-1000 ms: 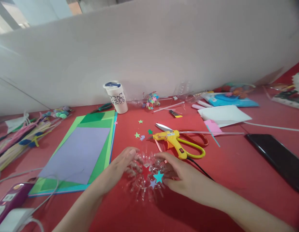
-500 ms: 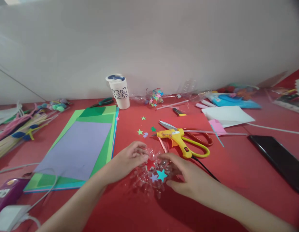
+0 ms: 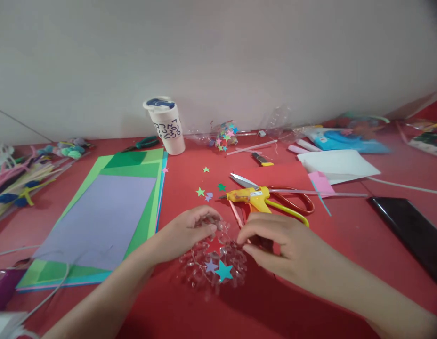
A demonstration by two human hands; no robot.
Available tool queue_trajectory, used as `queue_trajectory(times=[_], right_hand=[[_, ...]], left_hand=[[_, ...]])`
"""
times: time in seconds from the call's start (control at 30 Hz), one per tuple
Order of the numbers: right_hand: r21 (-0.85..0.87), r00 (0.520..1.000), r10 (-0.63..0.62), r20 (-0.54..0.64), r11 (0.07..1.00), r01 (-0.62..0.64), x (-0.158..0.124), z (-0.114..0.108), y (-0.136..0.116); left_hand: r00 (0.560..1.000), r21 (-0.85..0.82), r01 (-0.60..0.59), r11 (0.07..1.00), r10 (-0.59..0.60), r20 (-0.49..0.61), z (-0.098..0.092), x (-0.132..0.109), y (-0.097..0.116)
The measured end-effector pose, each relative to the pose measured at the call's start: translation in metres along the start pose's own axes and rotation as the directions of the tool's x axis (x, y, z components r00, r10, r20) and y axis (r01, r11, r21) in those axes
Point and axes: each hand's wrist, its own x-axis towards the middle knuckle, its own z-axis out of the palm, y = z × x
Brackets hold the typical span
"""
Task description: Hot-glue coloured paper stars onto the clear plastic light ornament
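A ring of clear, shiny plastic pieces (image 3: 193, 273) lies low in front of me, with a teal star (image 3: 223, 271) and a smaller purple star (image 3: 211, 267) on it. Something red shows near its middle. My left hand (image 3: 186, 233) grips the ring's upper left edge, thumb over the clear pieces. At the right edge my right hand (image 3: 275, 238) is closed in a pinch; what is between its fingertips looks like the ring's clear edge. Just beyond the right hand lies a yellow glue gun (image 3: 245, 194), its handle hidden behind that hand.
Scissors (image 3: 242, 180) lie beneath the glue gun. Loose paper stars (image 3: 200, 192) are scattered behind the ring. Coloured paper (image 3: 109, 212) is stacked left, a white cup (image 3: 169, 127) stands by the wall, and a black phone (image 3: 405, 230) lies right. A utility knife (image 3: 261, 159) sits farther back.
My right hand has risen slightly and closed its fingers to a pinch at the ring's edge, covering the glue gun's handle. The ring has shifted a little left, as has the whole view.
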Motion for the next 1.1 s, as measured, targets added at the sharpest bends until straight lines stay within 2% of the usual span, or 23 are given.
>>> queue_trajectory(times=[0.1,0.37,0.7,0.83,0.97,1.1], right_hand=[[-0.064,0.993,-0.106,-0.047,0.993,0.103,0.003,0.01,0.002],[-0.108,0.985,-0.159,-0.062,0.983,0.152,0.004,0.029,0.006],[-0.108,0.989,-0.147,-0.009,0.983,0.145,0.003,0.023,0.006],[-0.093,0.986,-0.166,0.007,0.982,0.166,0.003,0.021,0.007],[-0.101,0.981,-0.194,0.028,0.975,0.196,0.001,0.018,0.007],[-0.109,0.977,-0.212,-0.009,0.972,0.21,0.002,0.014,0.008]], left_hand=[[1.0,-0.011,0.006,1.0,-0.006,0.016,0.0,0.003,0.002],[0.999,-0.106,0.026,0.994,-0.022,0.038,0.003,0.004,0.004],[0.999,-0.064,0.014,0.998,-0.012,0.03,0.002,0.006,0.004],[0.998,-0.102,-0.001,0.995,0.007,0.056,0.004,0.007,0.005],[0.998,-0.069,-0.025,0.997,0.03,0.059,0.004,0.01,0.006],[0.997,-0.037,-0.016,0.999,0.019,0.077,-0.004,0.008,0.005]])
